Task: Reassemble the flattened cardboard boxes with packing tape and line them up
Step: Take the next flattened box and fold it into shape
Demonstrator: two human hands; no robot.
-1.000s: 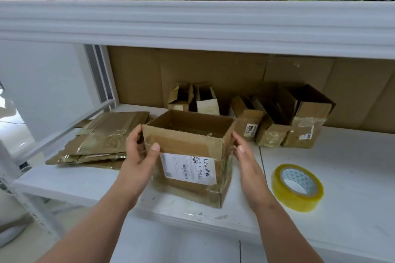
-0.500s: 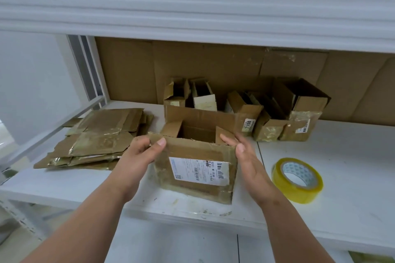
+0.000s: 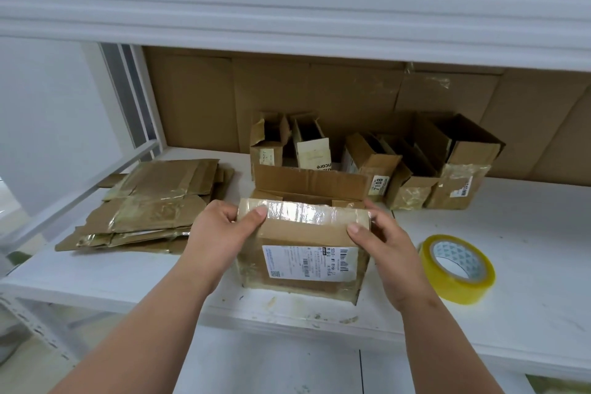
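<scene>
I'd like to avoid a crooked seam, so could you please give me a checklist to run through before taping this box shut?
1. Brown cardboard box with the white shipping label rests on the white shelf: ok.
2. Left hand and right hand each have a grip on the near flap: ok.
3. Near flap folded fully down: not ok, it is only partly folded.
4. Far flap folded in: not ok, it stands upright.
5. Yellow roll of packing tape within reach: ok, it lies just right of the box.
6. Loose tape end ready: cannot tell.
</scene>
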